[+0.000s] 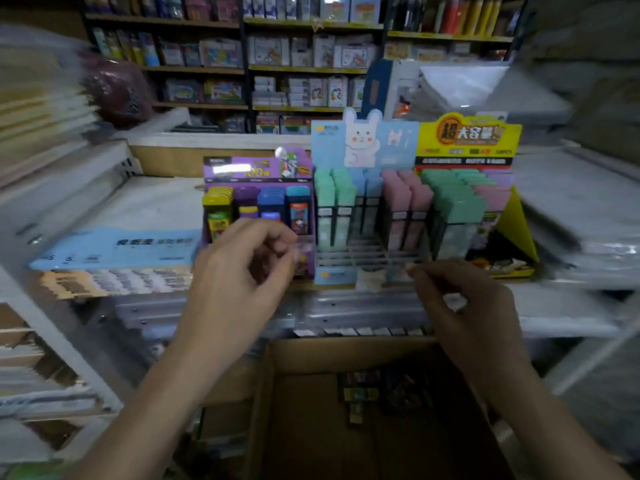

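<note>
Head view: three display boxes stand side by side on a white shelf (561,306). A purple box (242,168) is on the left, a blue box (334,276) with a rabbit header is in the middle, and a yellow box (467,140) is on the right.

The left hand (239,271) hangs just in front of the purple box, at its near right corner. Its fingers are curled, with thumb and forefinger drawn toward each other. Blur hides the fingertips, so I cannot tell whether they pinch anything.

The right hand (464,306) is to the right of it. Its fingertips (414,270) are bunched at the near edge of the blue box, by the clear dividers (367,251). I cannot tell whether this hand is grasping something small or is merely clenched.

The purple box holds upright packs with yellow, purple and blue tops. In the blue box, green packs (332,195) stand far left and pink packs (405,199) far right, behind the dividers. The yellow box carries green and pink packs in slanting rows.

A flat blue pack (117,247) lies on the shelf left of the purple box. Below the hands an open carton (346,348) sits near, with a few dark packs (360,393) on its floor. Far off, dark shelves (311,69) are full of boxed goods.
</note>
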`<state>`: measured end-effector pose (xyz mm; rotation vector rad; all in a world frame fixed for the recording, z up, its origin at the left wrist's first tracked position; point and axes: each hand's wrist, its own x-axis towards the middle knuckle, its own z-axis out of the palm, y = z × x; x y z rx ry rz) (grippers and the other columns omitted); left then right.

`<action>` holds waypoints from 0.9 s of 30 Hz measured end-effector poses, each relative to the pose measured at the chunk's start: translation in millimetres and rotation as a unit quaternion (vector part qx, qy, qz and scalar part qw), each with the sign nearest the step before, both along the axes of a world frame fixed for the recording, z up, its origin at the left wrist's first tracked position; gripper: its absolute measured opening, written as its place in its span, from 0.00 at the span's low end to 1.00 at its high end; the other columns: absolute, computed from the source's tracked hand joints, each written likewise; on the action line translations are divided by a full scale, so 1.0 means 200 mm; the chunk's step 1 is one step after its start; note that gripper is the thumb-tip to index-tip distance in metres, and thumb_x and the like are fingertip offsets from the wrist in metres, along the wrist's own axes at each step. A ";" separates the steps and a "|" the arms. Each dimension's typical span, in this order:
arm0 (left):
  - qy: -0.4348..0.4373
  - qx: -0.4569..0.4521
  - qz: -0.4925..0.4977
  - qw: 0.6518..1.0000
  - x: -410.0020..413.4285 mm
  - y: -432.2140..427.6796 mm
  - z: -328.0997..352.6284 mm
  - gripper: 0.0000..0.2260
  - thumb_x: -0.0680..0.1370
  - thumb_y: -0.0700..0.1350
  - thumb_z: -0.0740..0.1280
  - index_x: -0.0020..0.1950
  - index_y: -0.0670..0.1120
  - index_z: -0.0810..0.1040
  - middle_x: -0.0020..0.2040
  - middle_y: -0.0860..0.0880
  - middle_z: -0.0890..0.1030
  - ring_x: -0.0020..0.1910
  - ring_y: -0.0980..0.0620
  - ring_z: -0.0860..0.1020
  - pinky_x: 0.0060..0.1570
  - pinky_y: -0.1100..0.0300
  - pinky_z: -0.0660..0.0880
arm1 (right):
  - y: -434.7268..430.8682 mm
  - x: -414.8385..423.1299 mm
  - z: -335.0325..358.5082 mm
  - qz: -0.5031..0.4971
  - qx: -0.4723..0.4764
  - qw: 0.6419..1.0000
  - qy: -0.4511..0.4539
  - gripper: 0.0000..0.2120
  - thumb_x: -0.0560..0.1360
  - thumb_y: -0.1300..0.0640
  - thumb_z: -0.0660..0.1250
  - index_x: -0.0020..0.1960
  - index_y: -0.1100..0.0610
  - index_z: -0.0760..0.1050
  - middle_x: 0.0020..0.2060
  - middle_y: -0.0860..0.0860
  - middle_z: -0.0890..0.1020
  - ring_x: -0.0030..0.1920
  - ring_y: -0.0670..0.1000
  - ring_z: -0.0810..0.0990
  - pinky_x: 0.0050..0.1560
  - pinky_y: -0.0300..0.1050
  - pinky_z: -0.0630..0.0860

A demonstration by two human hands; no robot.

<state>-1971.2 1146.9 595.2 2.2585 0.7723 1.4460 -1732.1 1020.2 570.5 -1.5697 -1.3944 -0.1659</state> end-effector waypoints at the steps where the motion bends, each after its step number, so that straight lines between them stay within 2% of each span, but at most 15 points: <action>1: -0.002 -0.018 -0.014 1.000 0.04 -0.04 -0.04 0.05 0.78 0.43 0.71 0.53 0.51 0.81 0.46 0.56 0.79 0.45 0.54 0.80 0.42 0.62 0.75 | -0.04 0.03 -0.03 -0.002 -0.002 1.000 0.015 0.05 0.78 0.61 0.69 0.48 0.51 0.81 0.41 0.44 0.82 0.45 0.39 0.79 0.41 0.27 0.71; 4: -0.004 -0.083 -0.048 0.995 0.16 -0.15 -0.19 0.05 0.78 0.43 0.71 0.52 0.51 0.81 0.43 0.55 0.79 0.43 0.52 0.80 0.40 0.67 0.73 | -0.12 0.12 -0.18 -0.012 -0.048 0.997 0.052 0.07 0.77 0.61 0.71 0.47 0.49 0.82 0.40 0.37 0.81 0.44 0.32 0.79 0.40 0.23 0.69; 7: 0.018 -0.152 -0.049 0.987 0.28 -0.24 -0.38 0.08 0.77 0.39 0.73 0.52 0.51 0.81 0.41 0.56 0.80 0.43 0.54 0.80 0.39 0.72 0.71 | -0.18 0.21 -0.39 -0.019 -0.121 0.988 0.093 0.05 0.77 0.58 0.71 0.47 0.49 0.83 0.39 0.39 0.83 0.43 0.37 0.81 0.38 0.30 0.73; 13: 0.084 -0.283 -0.023 0.955 0.47 -0.32 -0.80 0.10 0.77 0.39 0.73 0.54 0.53 0.81 0.43 0.56 0.82 0.48 0.62 0.79 0.44 0.72 0.72 | -0.22 0.33 -0.78 -0.020 -0.259 0.954 0.150 0.04 0.78 0.56 0.71 0.47 0.48 0.84 0.40 0.37 0.83 0.44 0.36 0.80 0.39 0.28 0.73; 16: 0.124 -0.316 -0.016 0.940 0.53 -0.32 -1.00 0.13 0.75 0.39 0.74 0.52 0.57 0.79 0.44 0.59 0.83 0.48 0.66 0.79 0.44 0.76 0.71 | -0.20 0.35 -0.94 -0.023 -0.344 0.921 0.180 0.05 0.79 0.55 0.69 0.51 0.48 0.84 0.45 0.42 0.85 0.44 0.39 0.81 0.39 0.28 0.72; 19: 0.170 -0.360 -0.005 0.918 0.60 -0.29 -1.20 0.18 0.75 0.40 0.74 0.49 0.64 0.75 0.45 0.61 0.82 0.49 0.67 0.79 0.44 0.79 0.70 | -0.15 0.36 -1.05 -0.043 -0.443 0.875 0.191 0.10 0.79 0.55 0.67 0.59 0.50 0.81 0.54 0.48 0.83 0.42 0.41 0.78 0.36 0.32 0.72; 21: 0.195 -0.395 -0.007 0.898 0.64 -0.28 -1.30 0.18 0.75 0.38 0.73 0.52 0.63 0.76 0.49 0.63 0.81 0.53 0.64 0.80 0.46 0.79 0.70 | -0.14 0.36 -1.12 -0.042 -0.496 0.841 0.213 0.15 0.79 0.57 0.66 0.66 0.52 0.77 0.55 0.50 0.80 0.45 0.44 0.76 0.38 0.34 0.70; 23: 0.217 -0.413 -0.012 0.884 0.68 -0.27 -1.38 0.19 0.74 0.37 0.72 0.60 0.56 0.80 0.54 0.59 0.82 0.59 0.56 0.80 0.54 0.73 0.72 | -0.13 0.35 -1.17 -0.038 -0.514 0.811 0.277 0.19 0.78 0.60 0.64 0.69 0.53 0.72 0.53 0.49 0.77 0.44 0.45 0.75 0.38 0.34 0.71; 25: 0.237 -0.409 -0.018 0.881 0.72 -0.27 -1.43 0.20 0.75 0.39 0.73 0.65 0.53 0.80 0.61 0.55 0.82 0.62 0.54 0.79 0.58 0.65 0.73 | -0.13 0.32 -1.20 -0.070 -0.508 0.783 0.352 0.19 0.78 0.62 0.62 0.69 0.56 0.71 0.54 0.53 0.78 0.49 0.52 0.77 0.46 0.43 0.77; 27: 0.249 -0.394 -0.035 0.884 0.77 -0.27 -1.45 0.20 0.76 0.42 0.73 0.66 0.53 0.79 0.63 0.53 0.81 0.62 0.53 0.79 0.59 0.62 0.74 | -0.12 0.30 -1.21 -0.133 -0.482 0.760 0.415 0.16 0.79 0.62 0.60 0.66 0.60 0.72 0.50 0.57 0.78 0.50 0.58 0.78 0.51 0.48 0.77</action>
